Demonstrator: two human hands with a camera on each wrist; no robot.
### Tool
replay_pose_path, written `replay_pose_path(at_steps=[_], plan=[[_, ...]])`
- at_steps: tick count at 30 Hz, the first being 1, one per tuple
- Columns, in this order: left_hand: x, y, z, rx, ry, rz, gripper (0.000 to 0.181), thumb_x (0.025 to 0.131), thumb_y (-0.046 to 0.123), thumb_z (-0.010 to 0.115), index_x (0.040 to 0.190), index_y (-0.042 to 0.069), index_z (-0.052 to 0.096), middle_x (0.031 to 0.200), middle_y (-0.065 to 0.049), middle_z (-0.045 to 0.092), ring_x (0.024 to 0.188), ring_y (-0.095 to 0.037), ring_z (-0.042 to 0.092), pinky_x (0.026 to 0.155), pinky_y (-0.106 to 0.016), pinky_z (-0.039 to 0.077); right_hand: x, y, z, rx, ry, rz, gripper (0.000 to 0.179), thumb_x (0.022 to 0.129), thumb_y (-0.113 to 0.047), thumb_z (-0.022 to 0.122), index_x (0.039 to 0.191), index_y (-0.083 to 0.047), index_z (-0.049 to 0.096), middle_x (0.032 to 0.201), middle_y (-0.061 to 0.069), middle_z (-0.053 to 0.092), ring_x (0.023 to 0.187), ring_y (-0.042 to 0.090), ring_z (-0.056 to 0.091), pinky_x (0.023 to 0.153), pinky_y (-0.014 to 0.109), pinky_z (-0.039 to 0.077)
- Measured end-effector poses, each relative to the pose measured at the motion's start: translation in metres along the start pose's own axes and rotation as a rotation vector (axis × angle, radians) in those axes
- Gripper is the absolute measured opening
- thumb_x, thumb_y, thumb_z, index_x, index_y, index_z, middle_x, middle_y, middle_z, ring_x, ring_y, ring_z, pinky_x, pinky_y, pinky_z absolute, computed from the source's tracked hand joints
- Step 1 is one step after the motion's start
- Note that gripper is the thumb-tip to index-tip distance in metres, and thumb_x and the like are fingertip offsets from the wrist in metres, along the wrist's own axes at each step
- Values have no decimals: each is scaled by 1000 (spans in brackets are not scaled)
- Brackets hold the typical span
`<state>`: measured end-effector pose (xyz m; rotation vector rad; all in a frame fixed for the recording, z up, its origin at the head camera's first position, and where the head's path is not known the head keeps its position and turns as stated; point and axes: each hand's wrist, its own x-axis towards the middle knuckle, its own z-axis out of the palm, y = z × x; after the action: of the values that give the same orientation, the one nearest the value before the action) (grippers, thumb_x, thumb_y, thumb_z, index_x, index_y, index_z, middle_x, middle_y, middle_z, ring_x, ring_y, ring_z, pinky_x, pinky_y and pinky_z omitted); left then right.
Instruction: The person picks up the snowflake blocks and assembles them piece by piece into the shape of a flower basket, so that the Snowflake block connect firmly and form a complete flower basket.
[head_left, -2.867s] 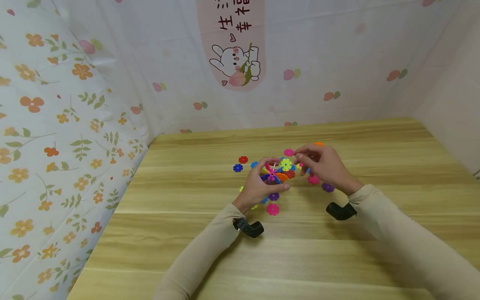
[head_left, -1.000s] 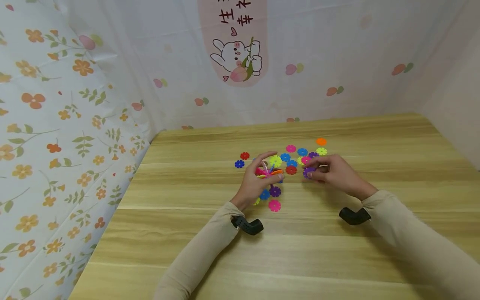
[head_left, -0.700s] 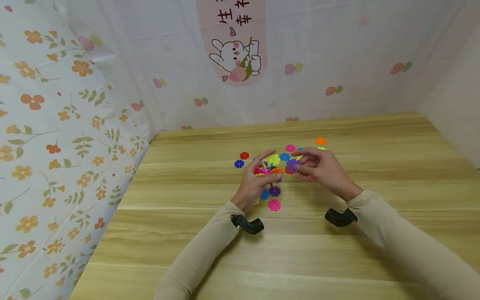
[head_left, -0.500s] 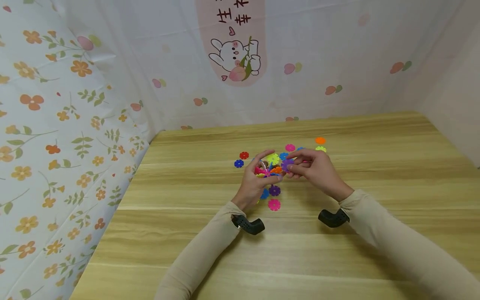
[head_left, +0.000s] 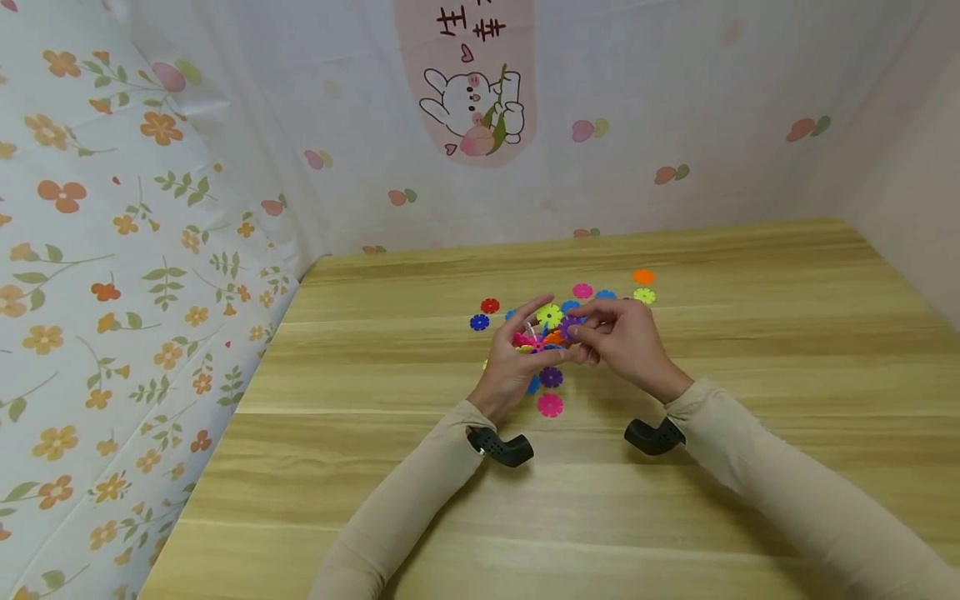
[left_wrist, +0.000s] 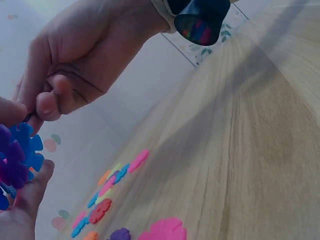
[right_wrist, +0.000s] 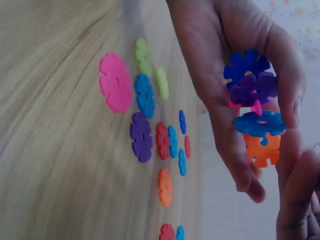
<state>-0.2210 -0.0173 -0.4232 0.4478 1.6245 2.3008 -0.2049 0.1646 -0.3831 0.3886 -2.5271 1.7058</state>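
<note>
My left hand [head_left: 513, 362] holds a cluster of slotted plastic flower discs [head_left: 536, 342], joined at angles in pink, blue, orange and other colours. It is raised over the table, fingers and thumb curled around its sides. In the right wrist view, the cluster shows a purple disc [right_wrist: 254, 90] above a light blue disc [right_wrist: 261, 123] and an orange disc [right_wrist: 263, 150]. My right hand [head_left: 633, 337] pinches a loose purple disc [head_left: 568, 327] between thumb and fingers, right at the cluster's right side. Where its edge meets the cluster is hidden by my fingers.
Several loose discs lie flat on the wooden table [head_left: 360, 467] around and behind my hands, among them a red disc [head_left: 490, 306], an orange disc [head_left: 643, 276] and a pink disc [head_left: 551, 406]. A printed cloth [head_left: 360, 125] hangs behind the table.
My right hand has picked up the purple disc from the right of the loose discs and carried it left to the cluster. My left hand has stayed nearly in place, still holding the cluster.
</note>
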Motion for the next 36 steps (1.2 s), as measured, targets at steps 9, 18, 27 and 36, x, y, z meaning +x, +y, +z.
replay_pose_path(at_steps=[9,18,27,36], plan=[[-1,2,-1,85,-5,-4,78,81,-16,71,147,23,51,143,-8,41,108,-14,59,82,-21,59,2,-5,0,28,-32,83,19,92,2,67,109,8,61,68,13,66,47,26,62,48,29,54],[0,5,2,43,29,-2,76,80,-19,69,144,20,54,135,-6,39,106,-14,55,71,-16,56,3,-4,4,85,19,66,8,91,5,68,94,11,62,74,20,71,43,14,59,45,27,52],[-8,-1,-4,93,-22,-57,62,88,-7,68,145,13,53,123,1,44,100,-14,58,74,-17,56,2,5,-1,19,-65,62,12,94,1,65,103,8,67,78,23,68,52,18,62,51,26,54],[-5,5,-7,59,-170,-81,64,94,-8,61,149,20,46,153,-18,39,91,-7,67,81,-21,57,7,1,-15,-55,-127,10,12,94,-2,67,105,2,65,80,23,68,54,24,64,53,30,55]])
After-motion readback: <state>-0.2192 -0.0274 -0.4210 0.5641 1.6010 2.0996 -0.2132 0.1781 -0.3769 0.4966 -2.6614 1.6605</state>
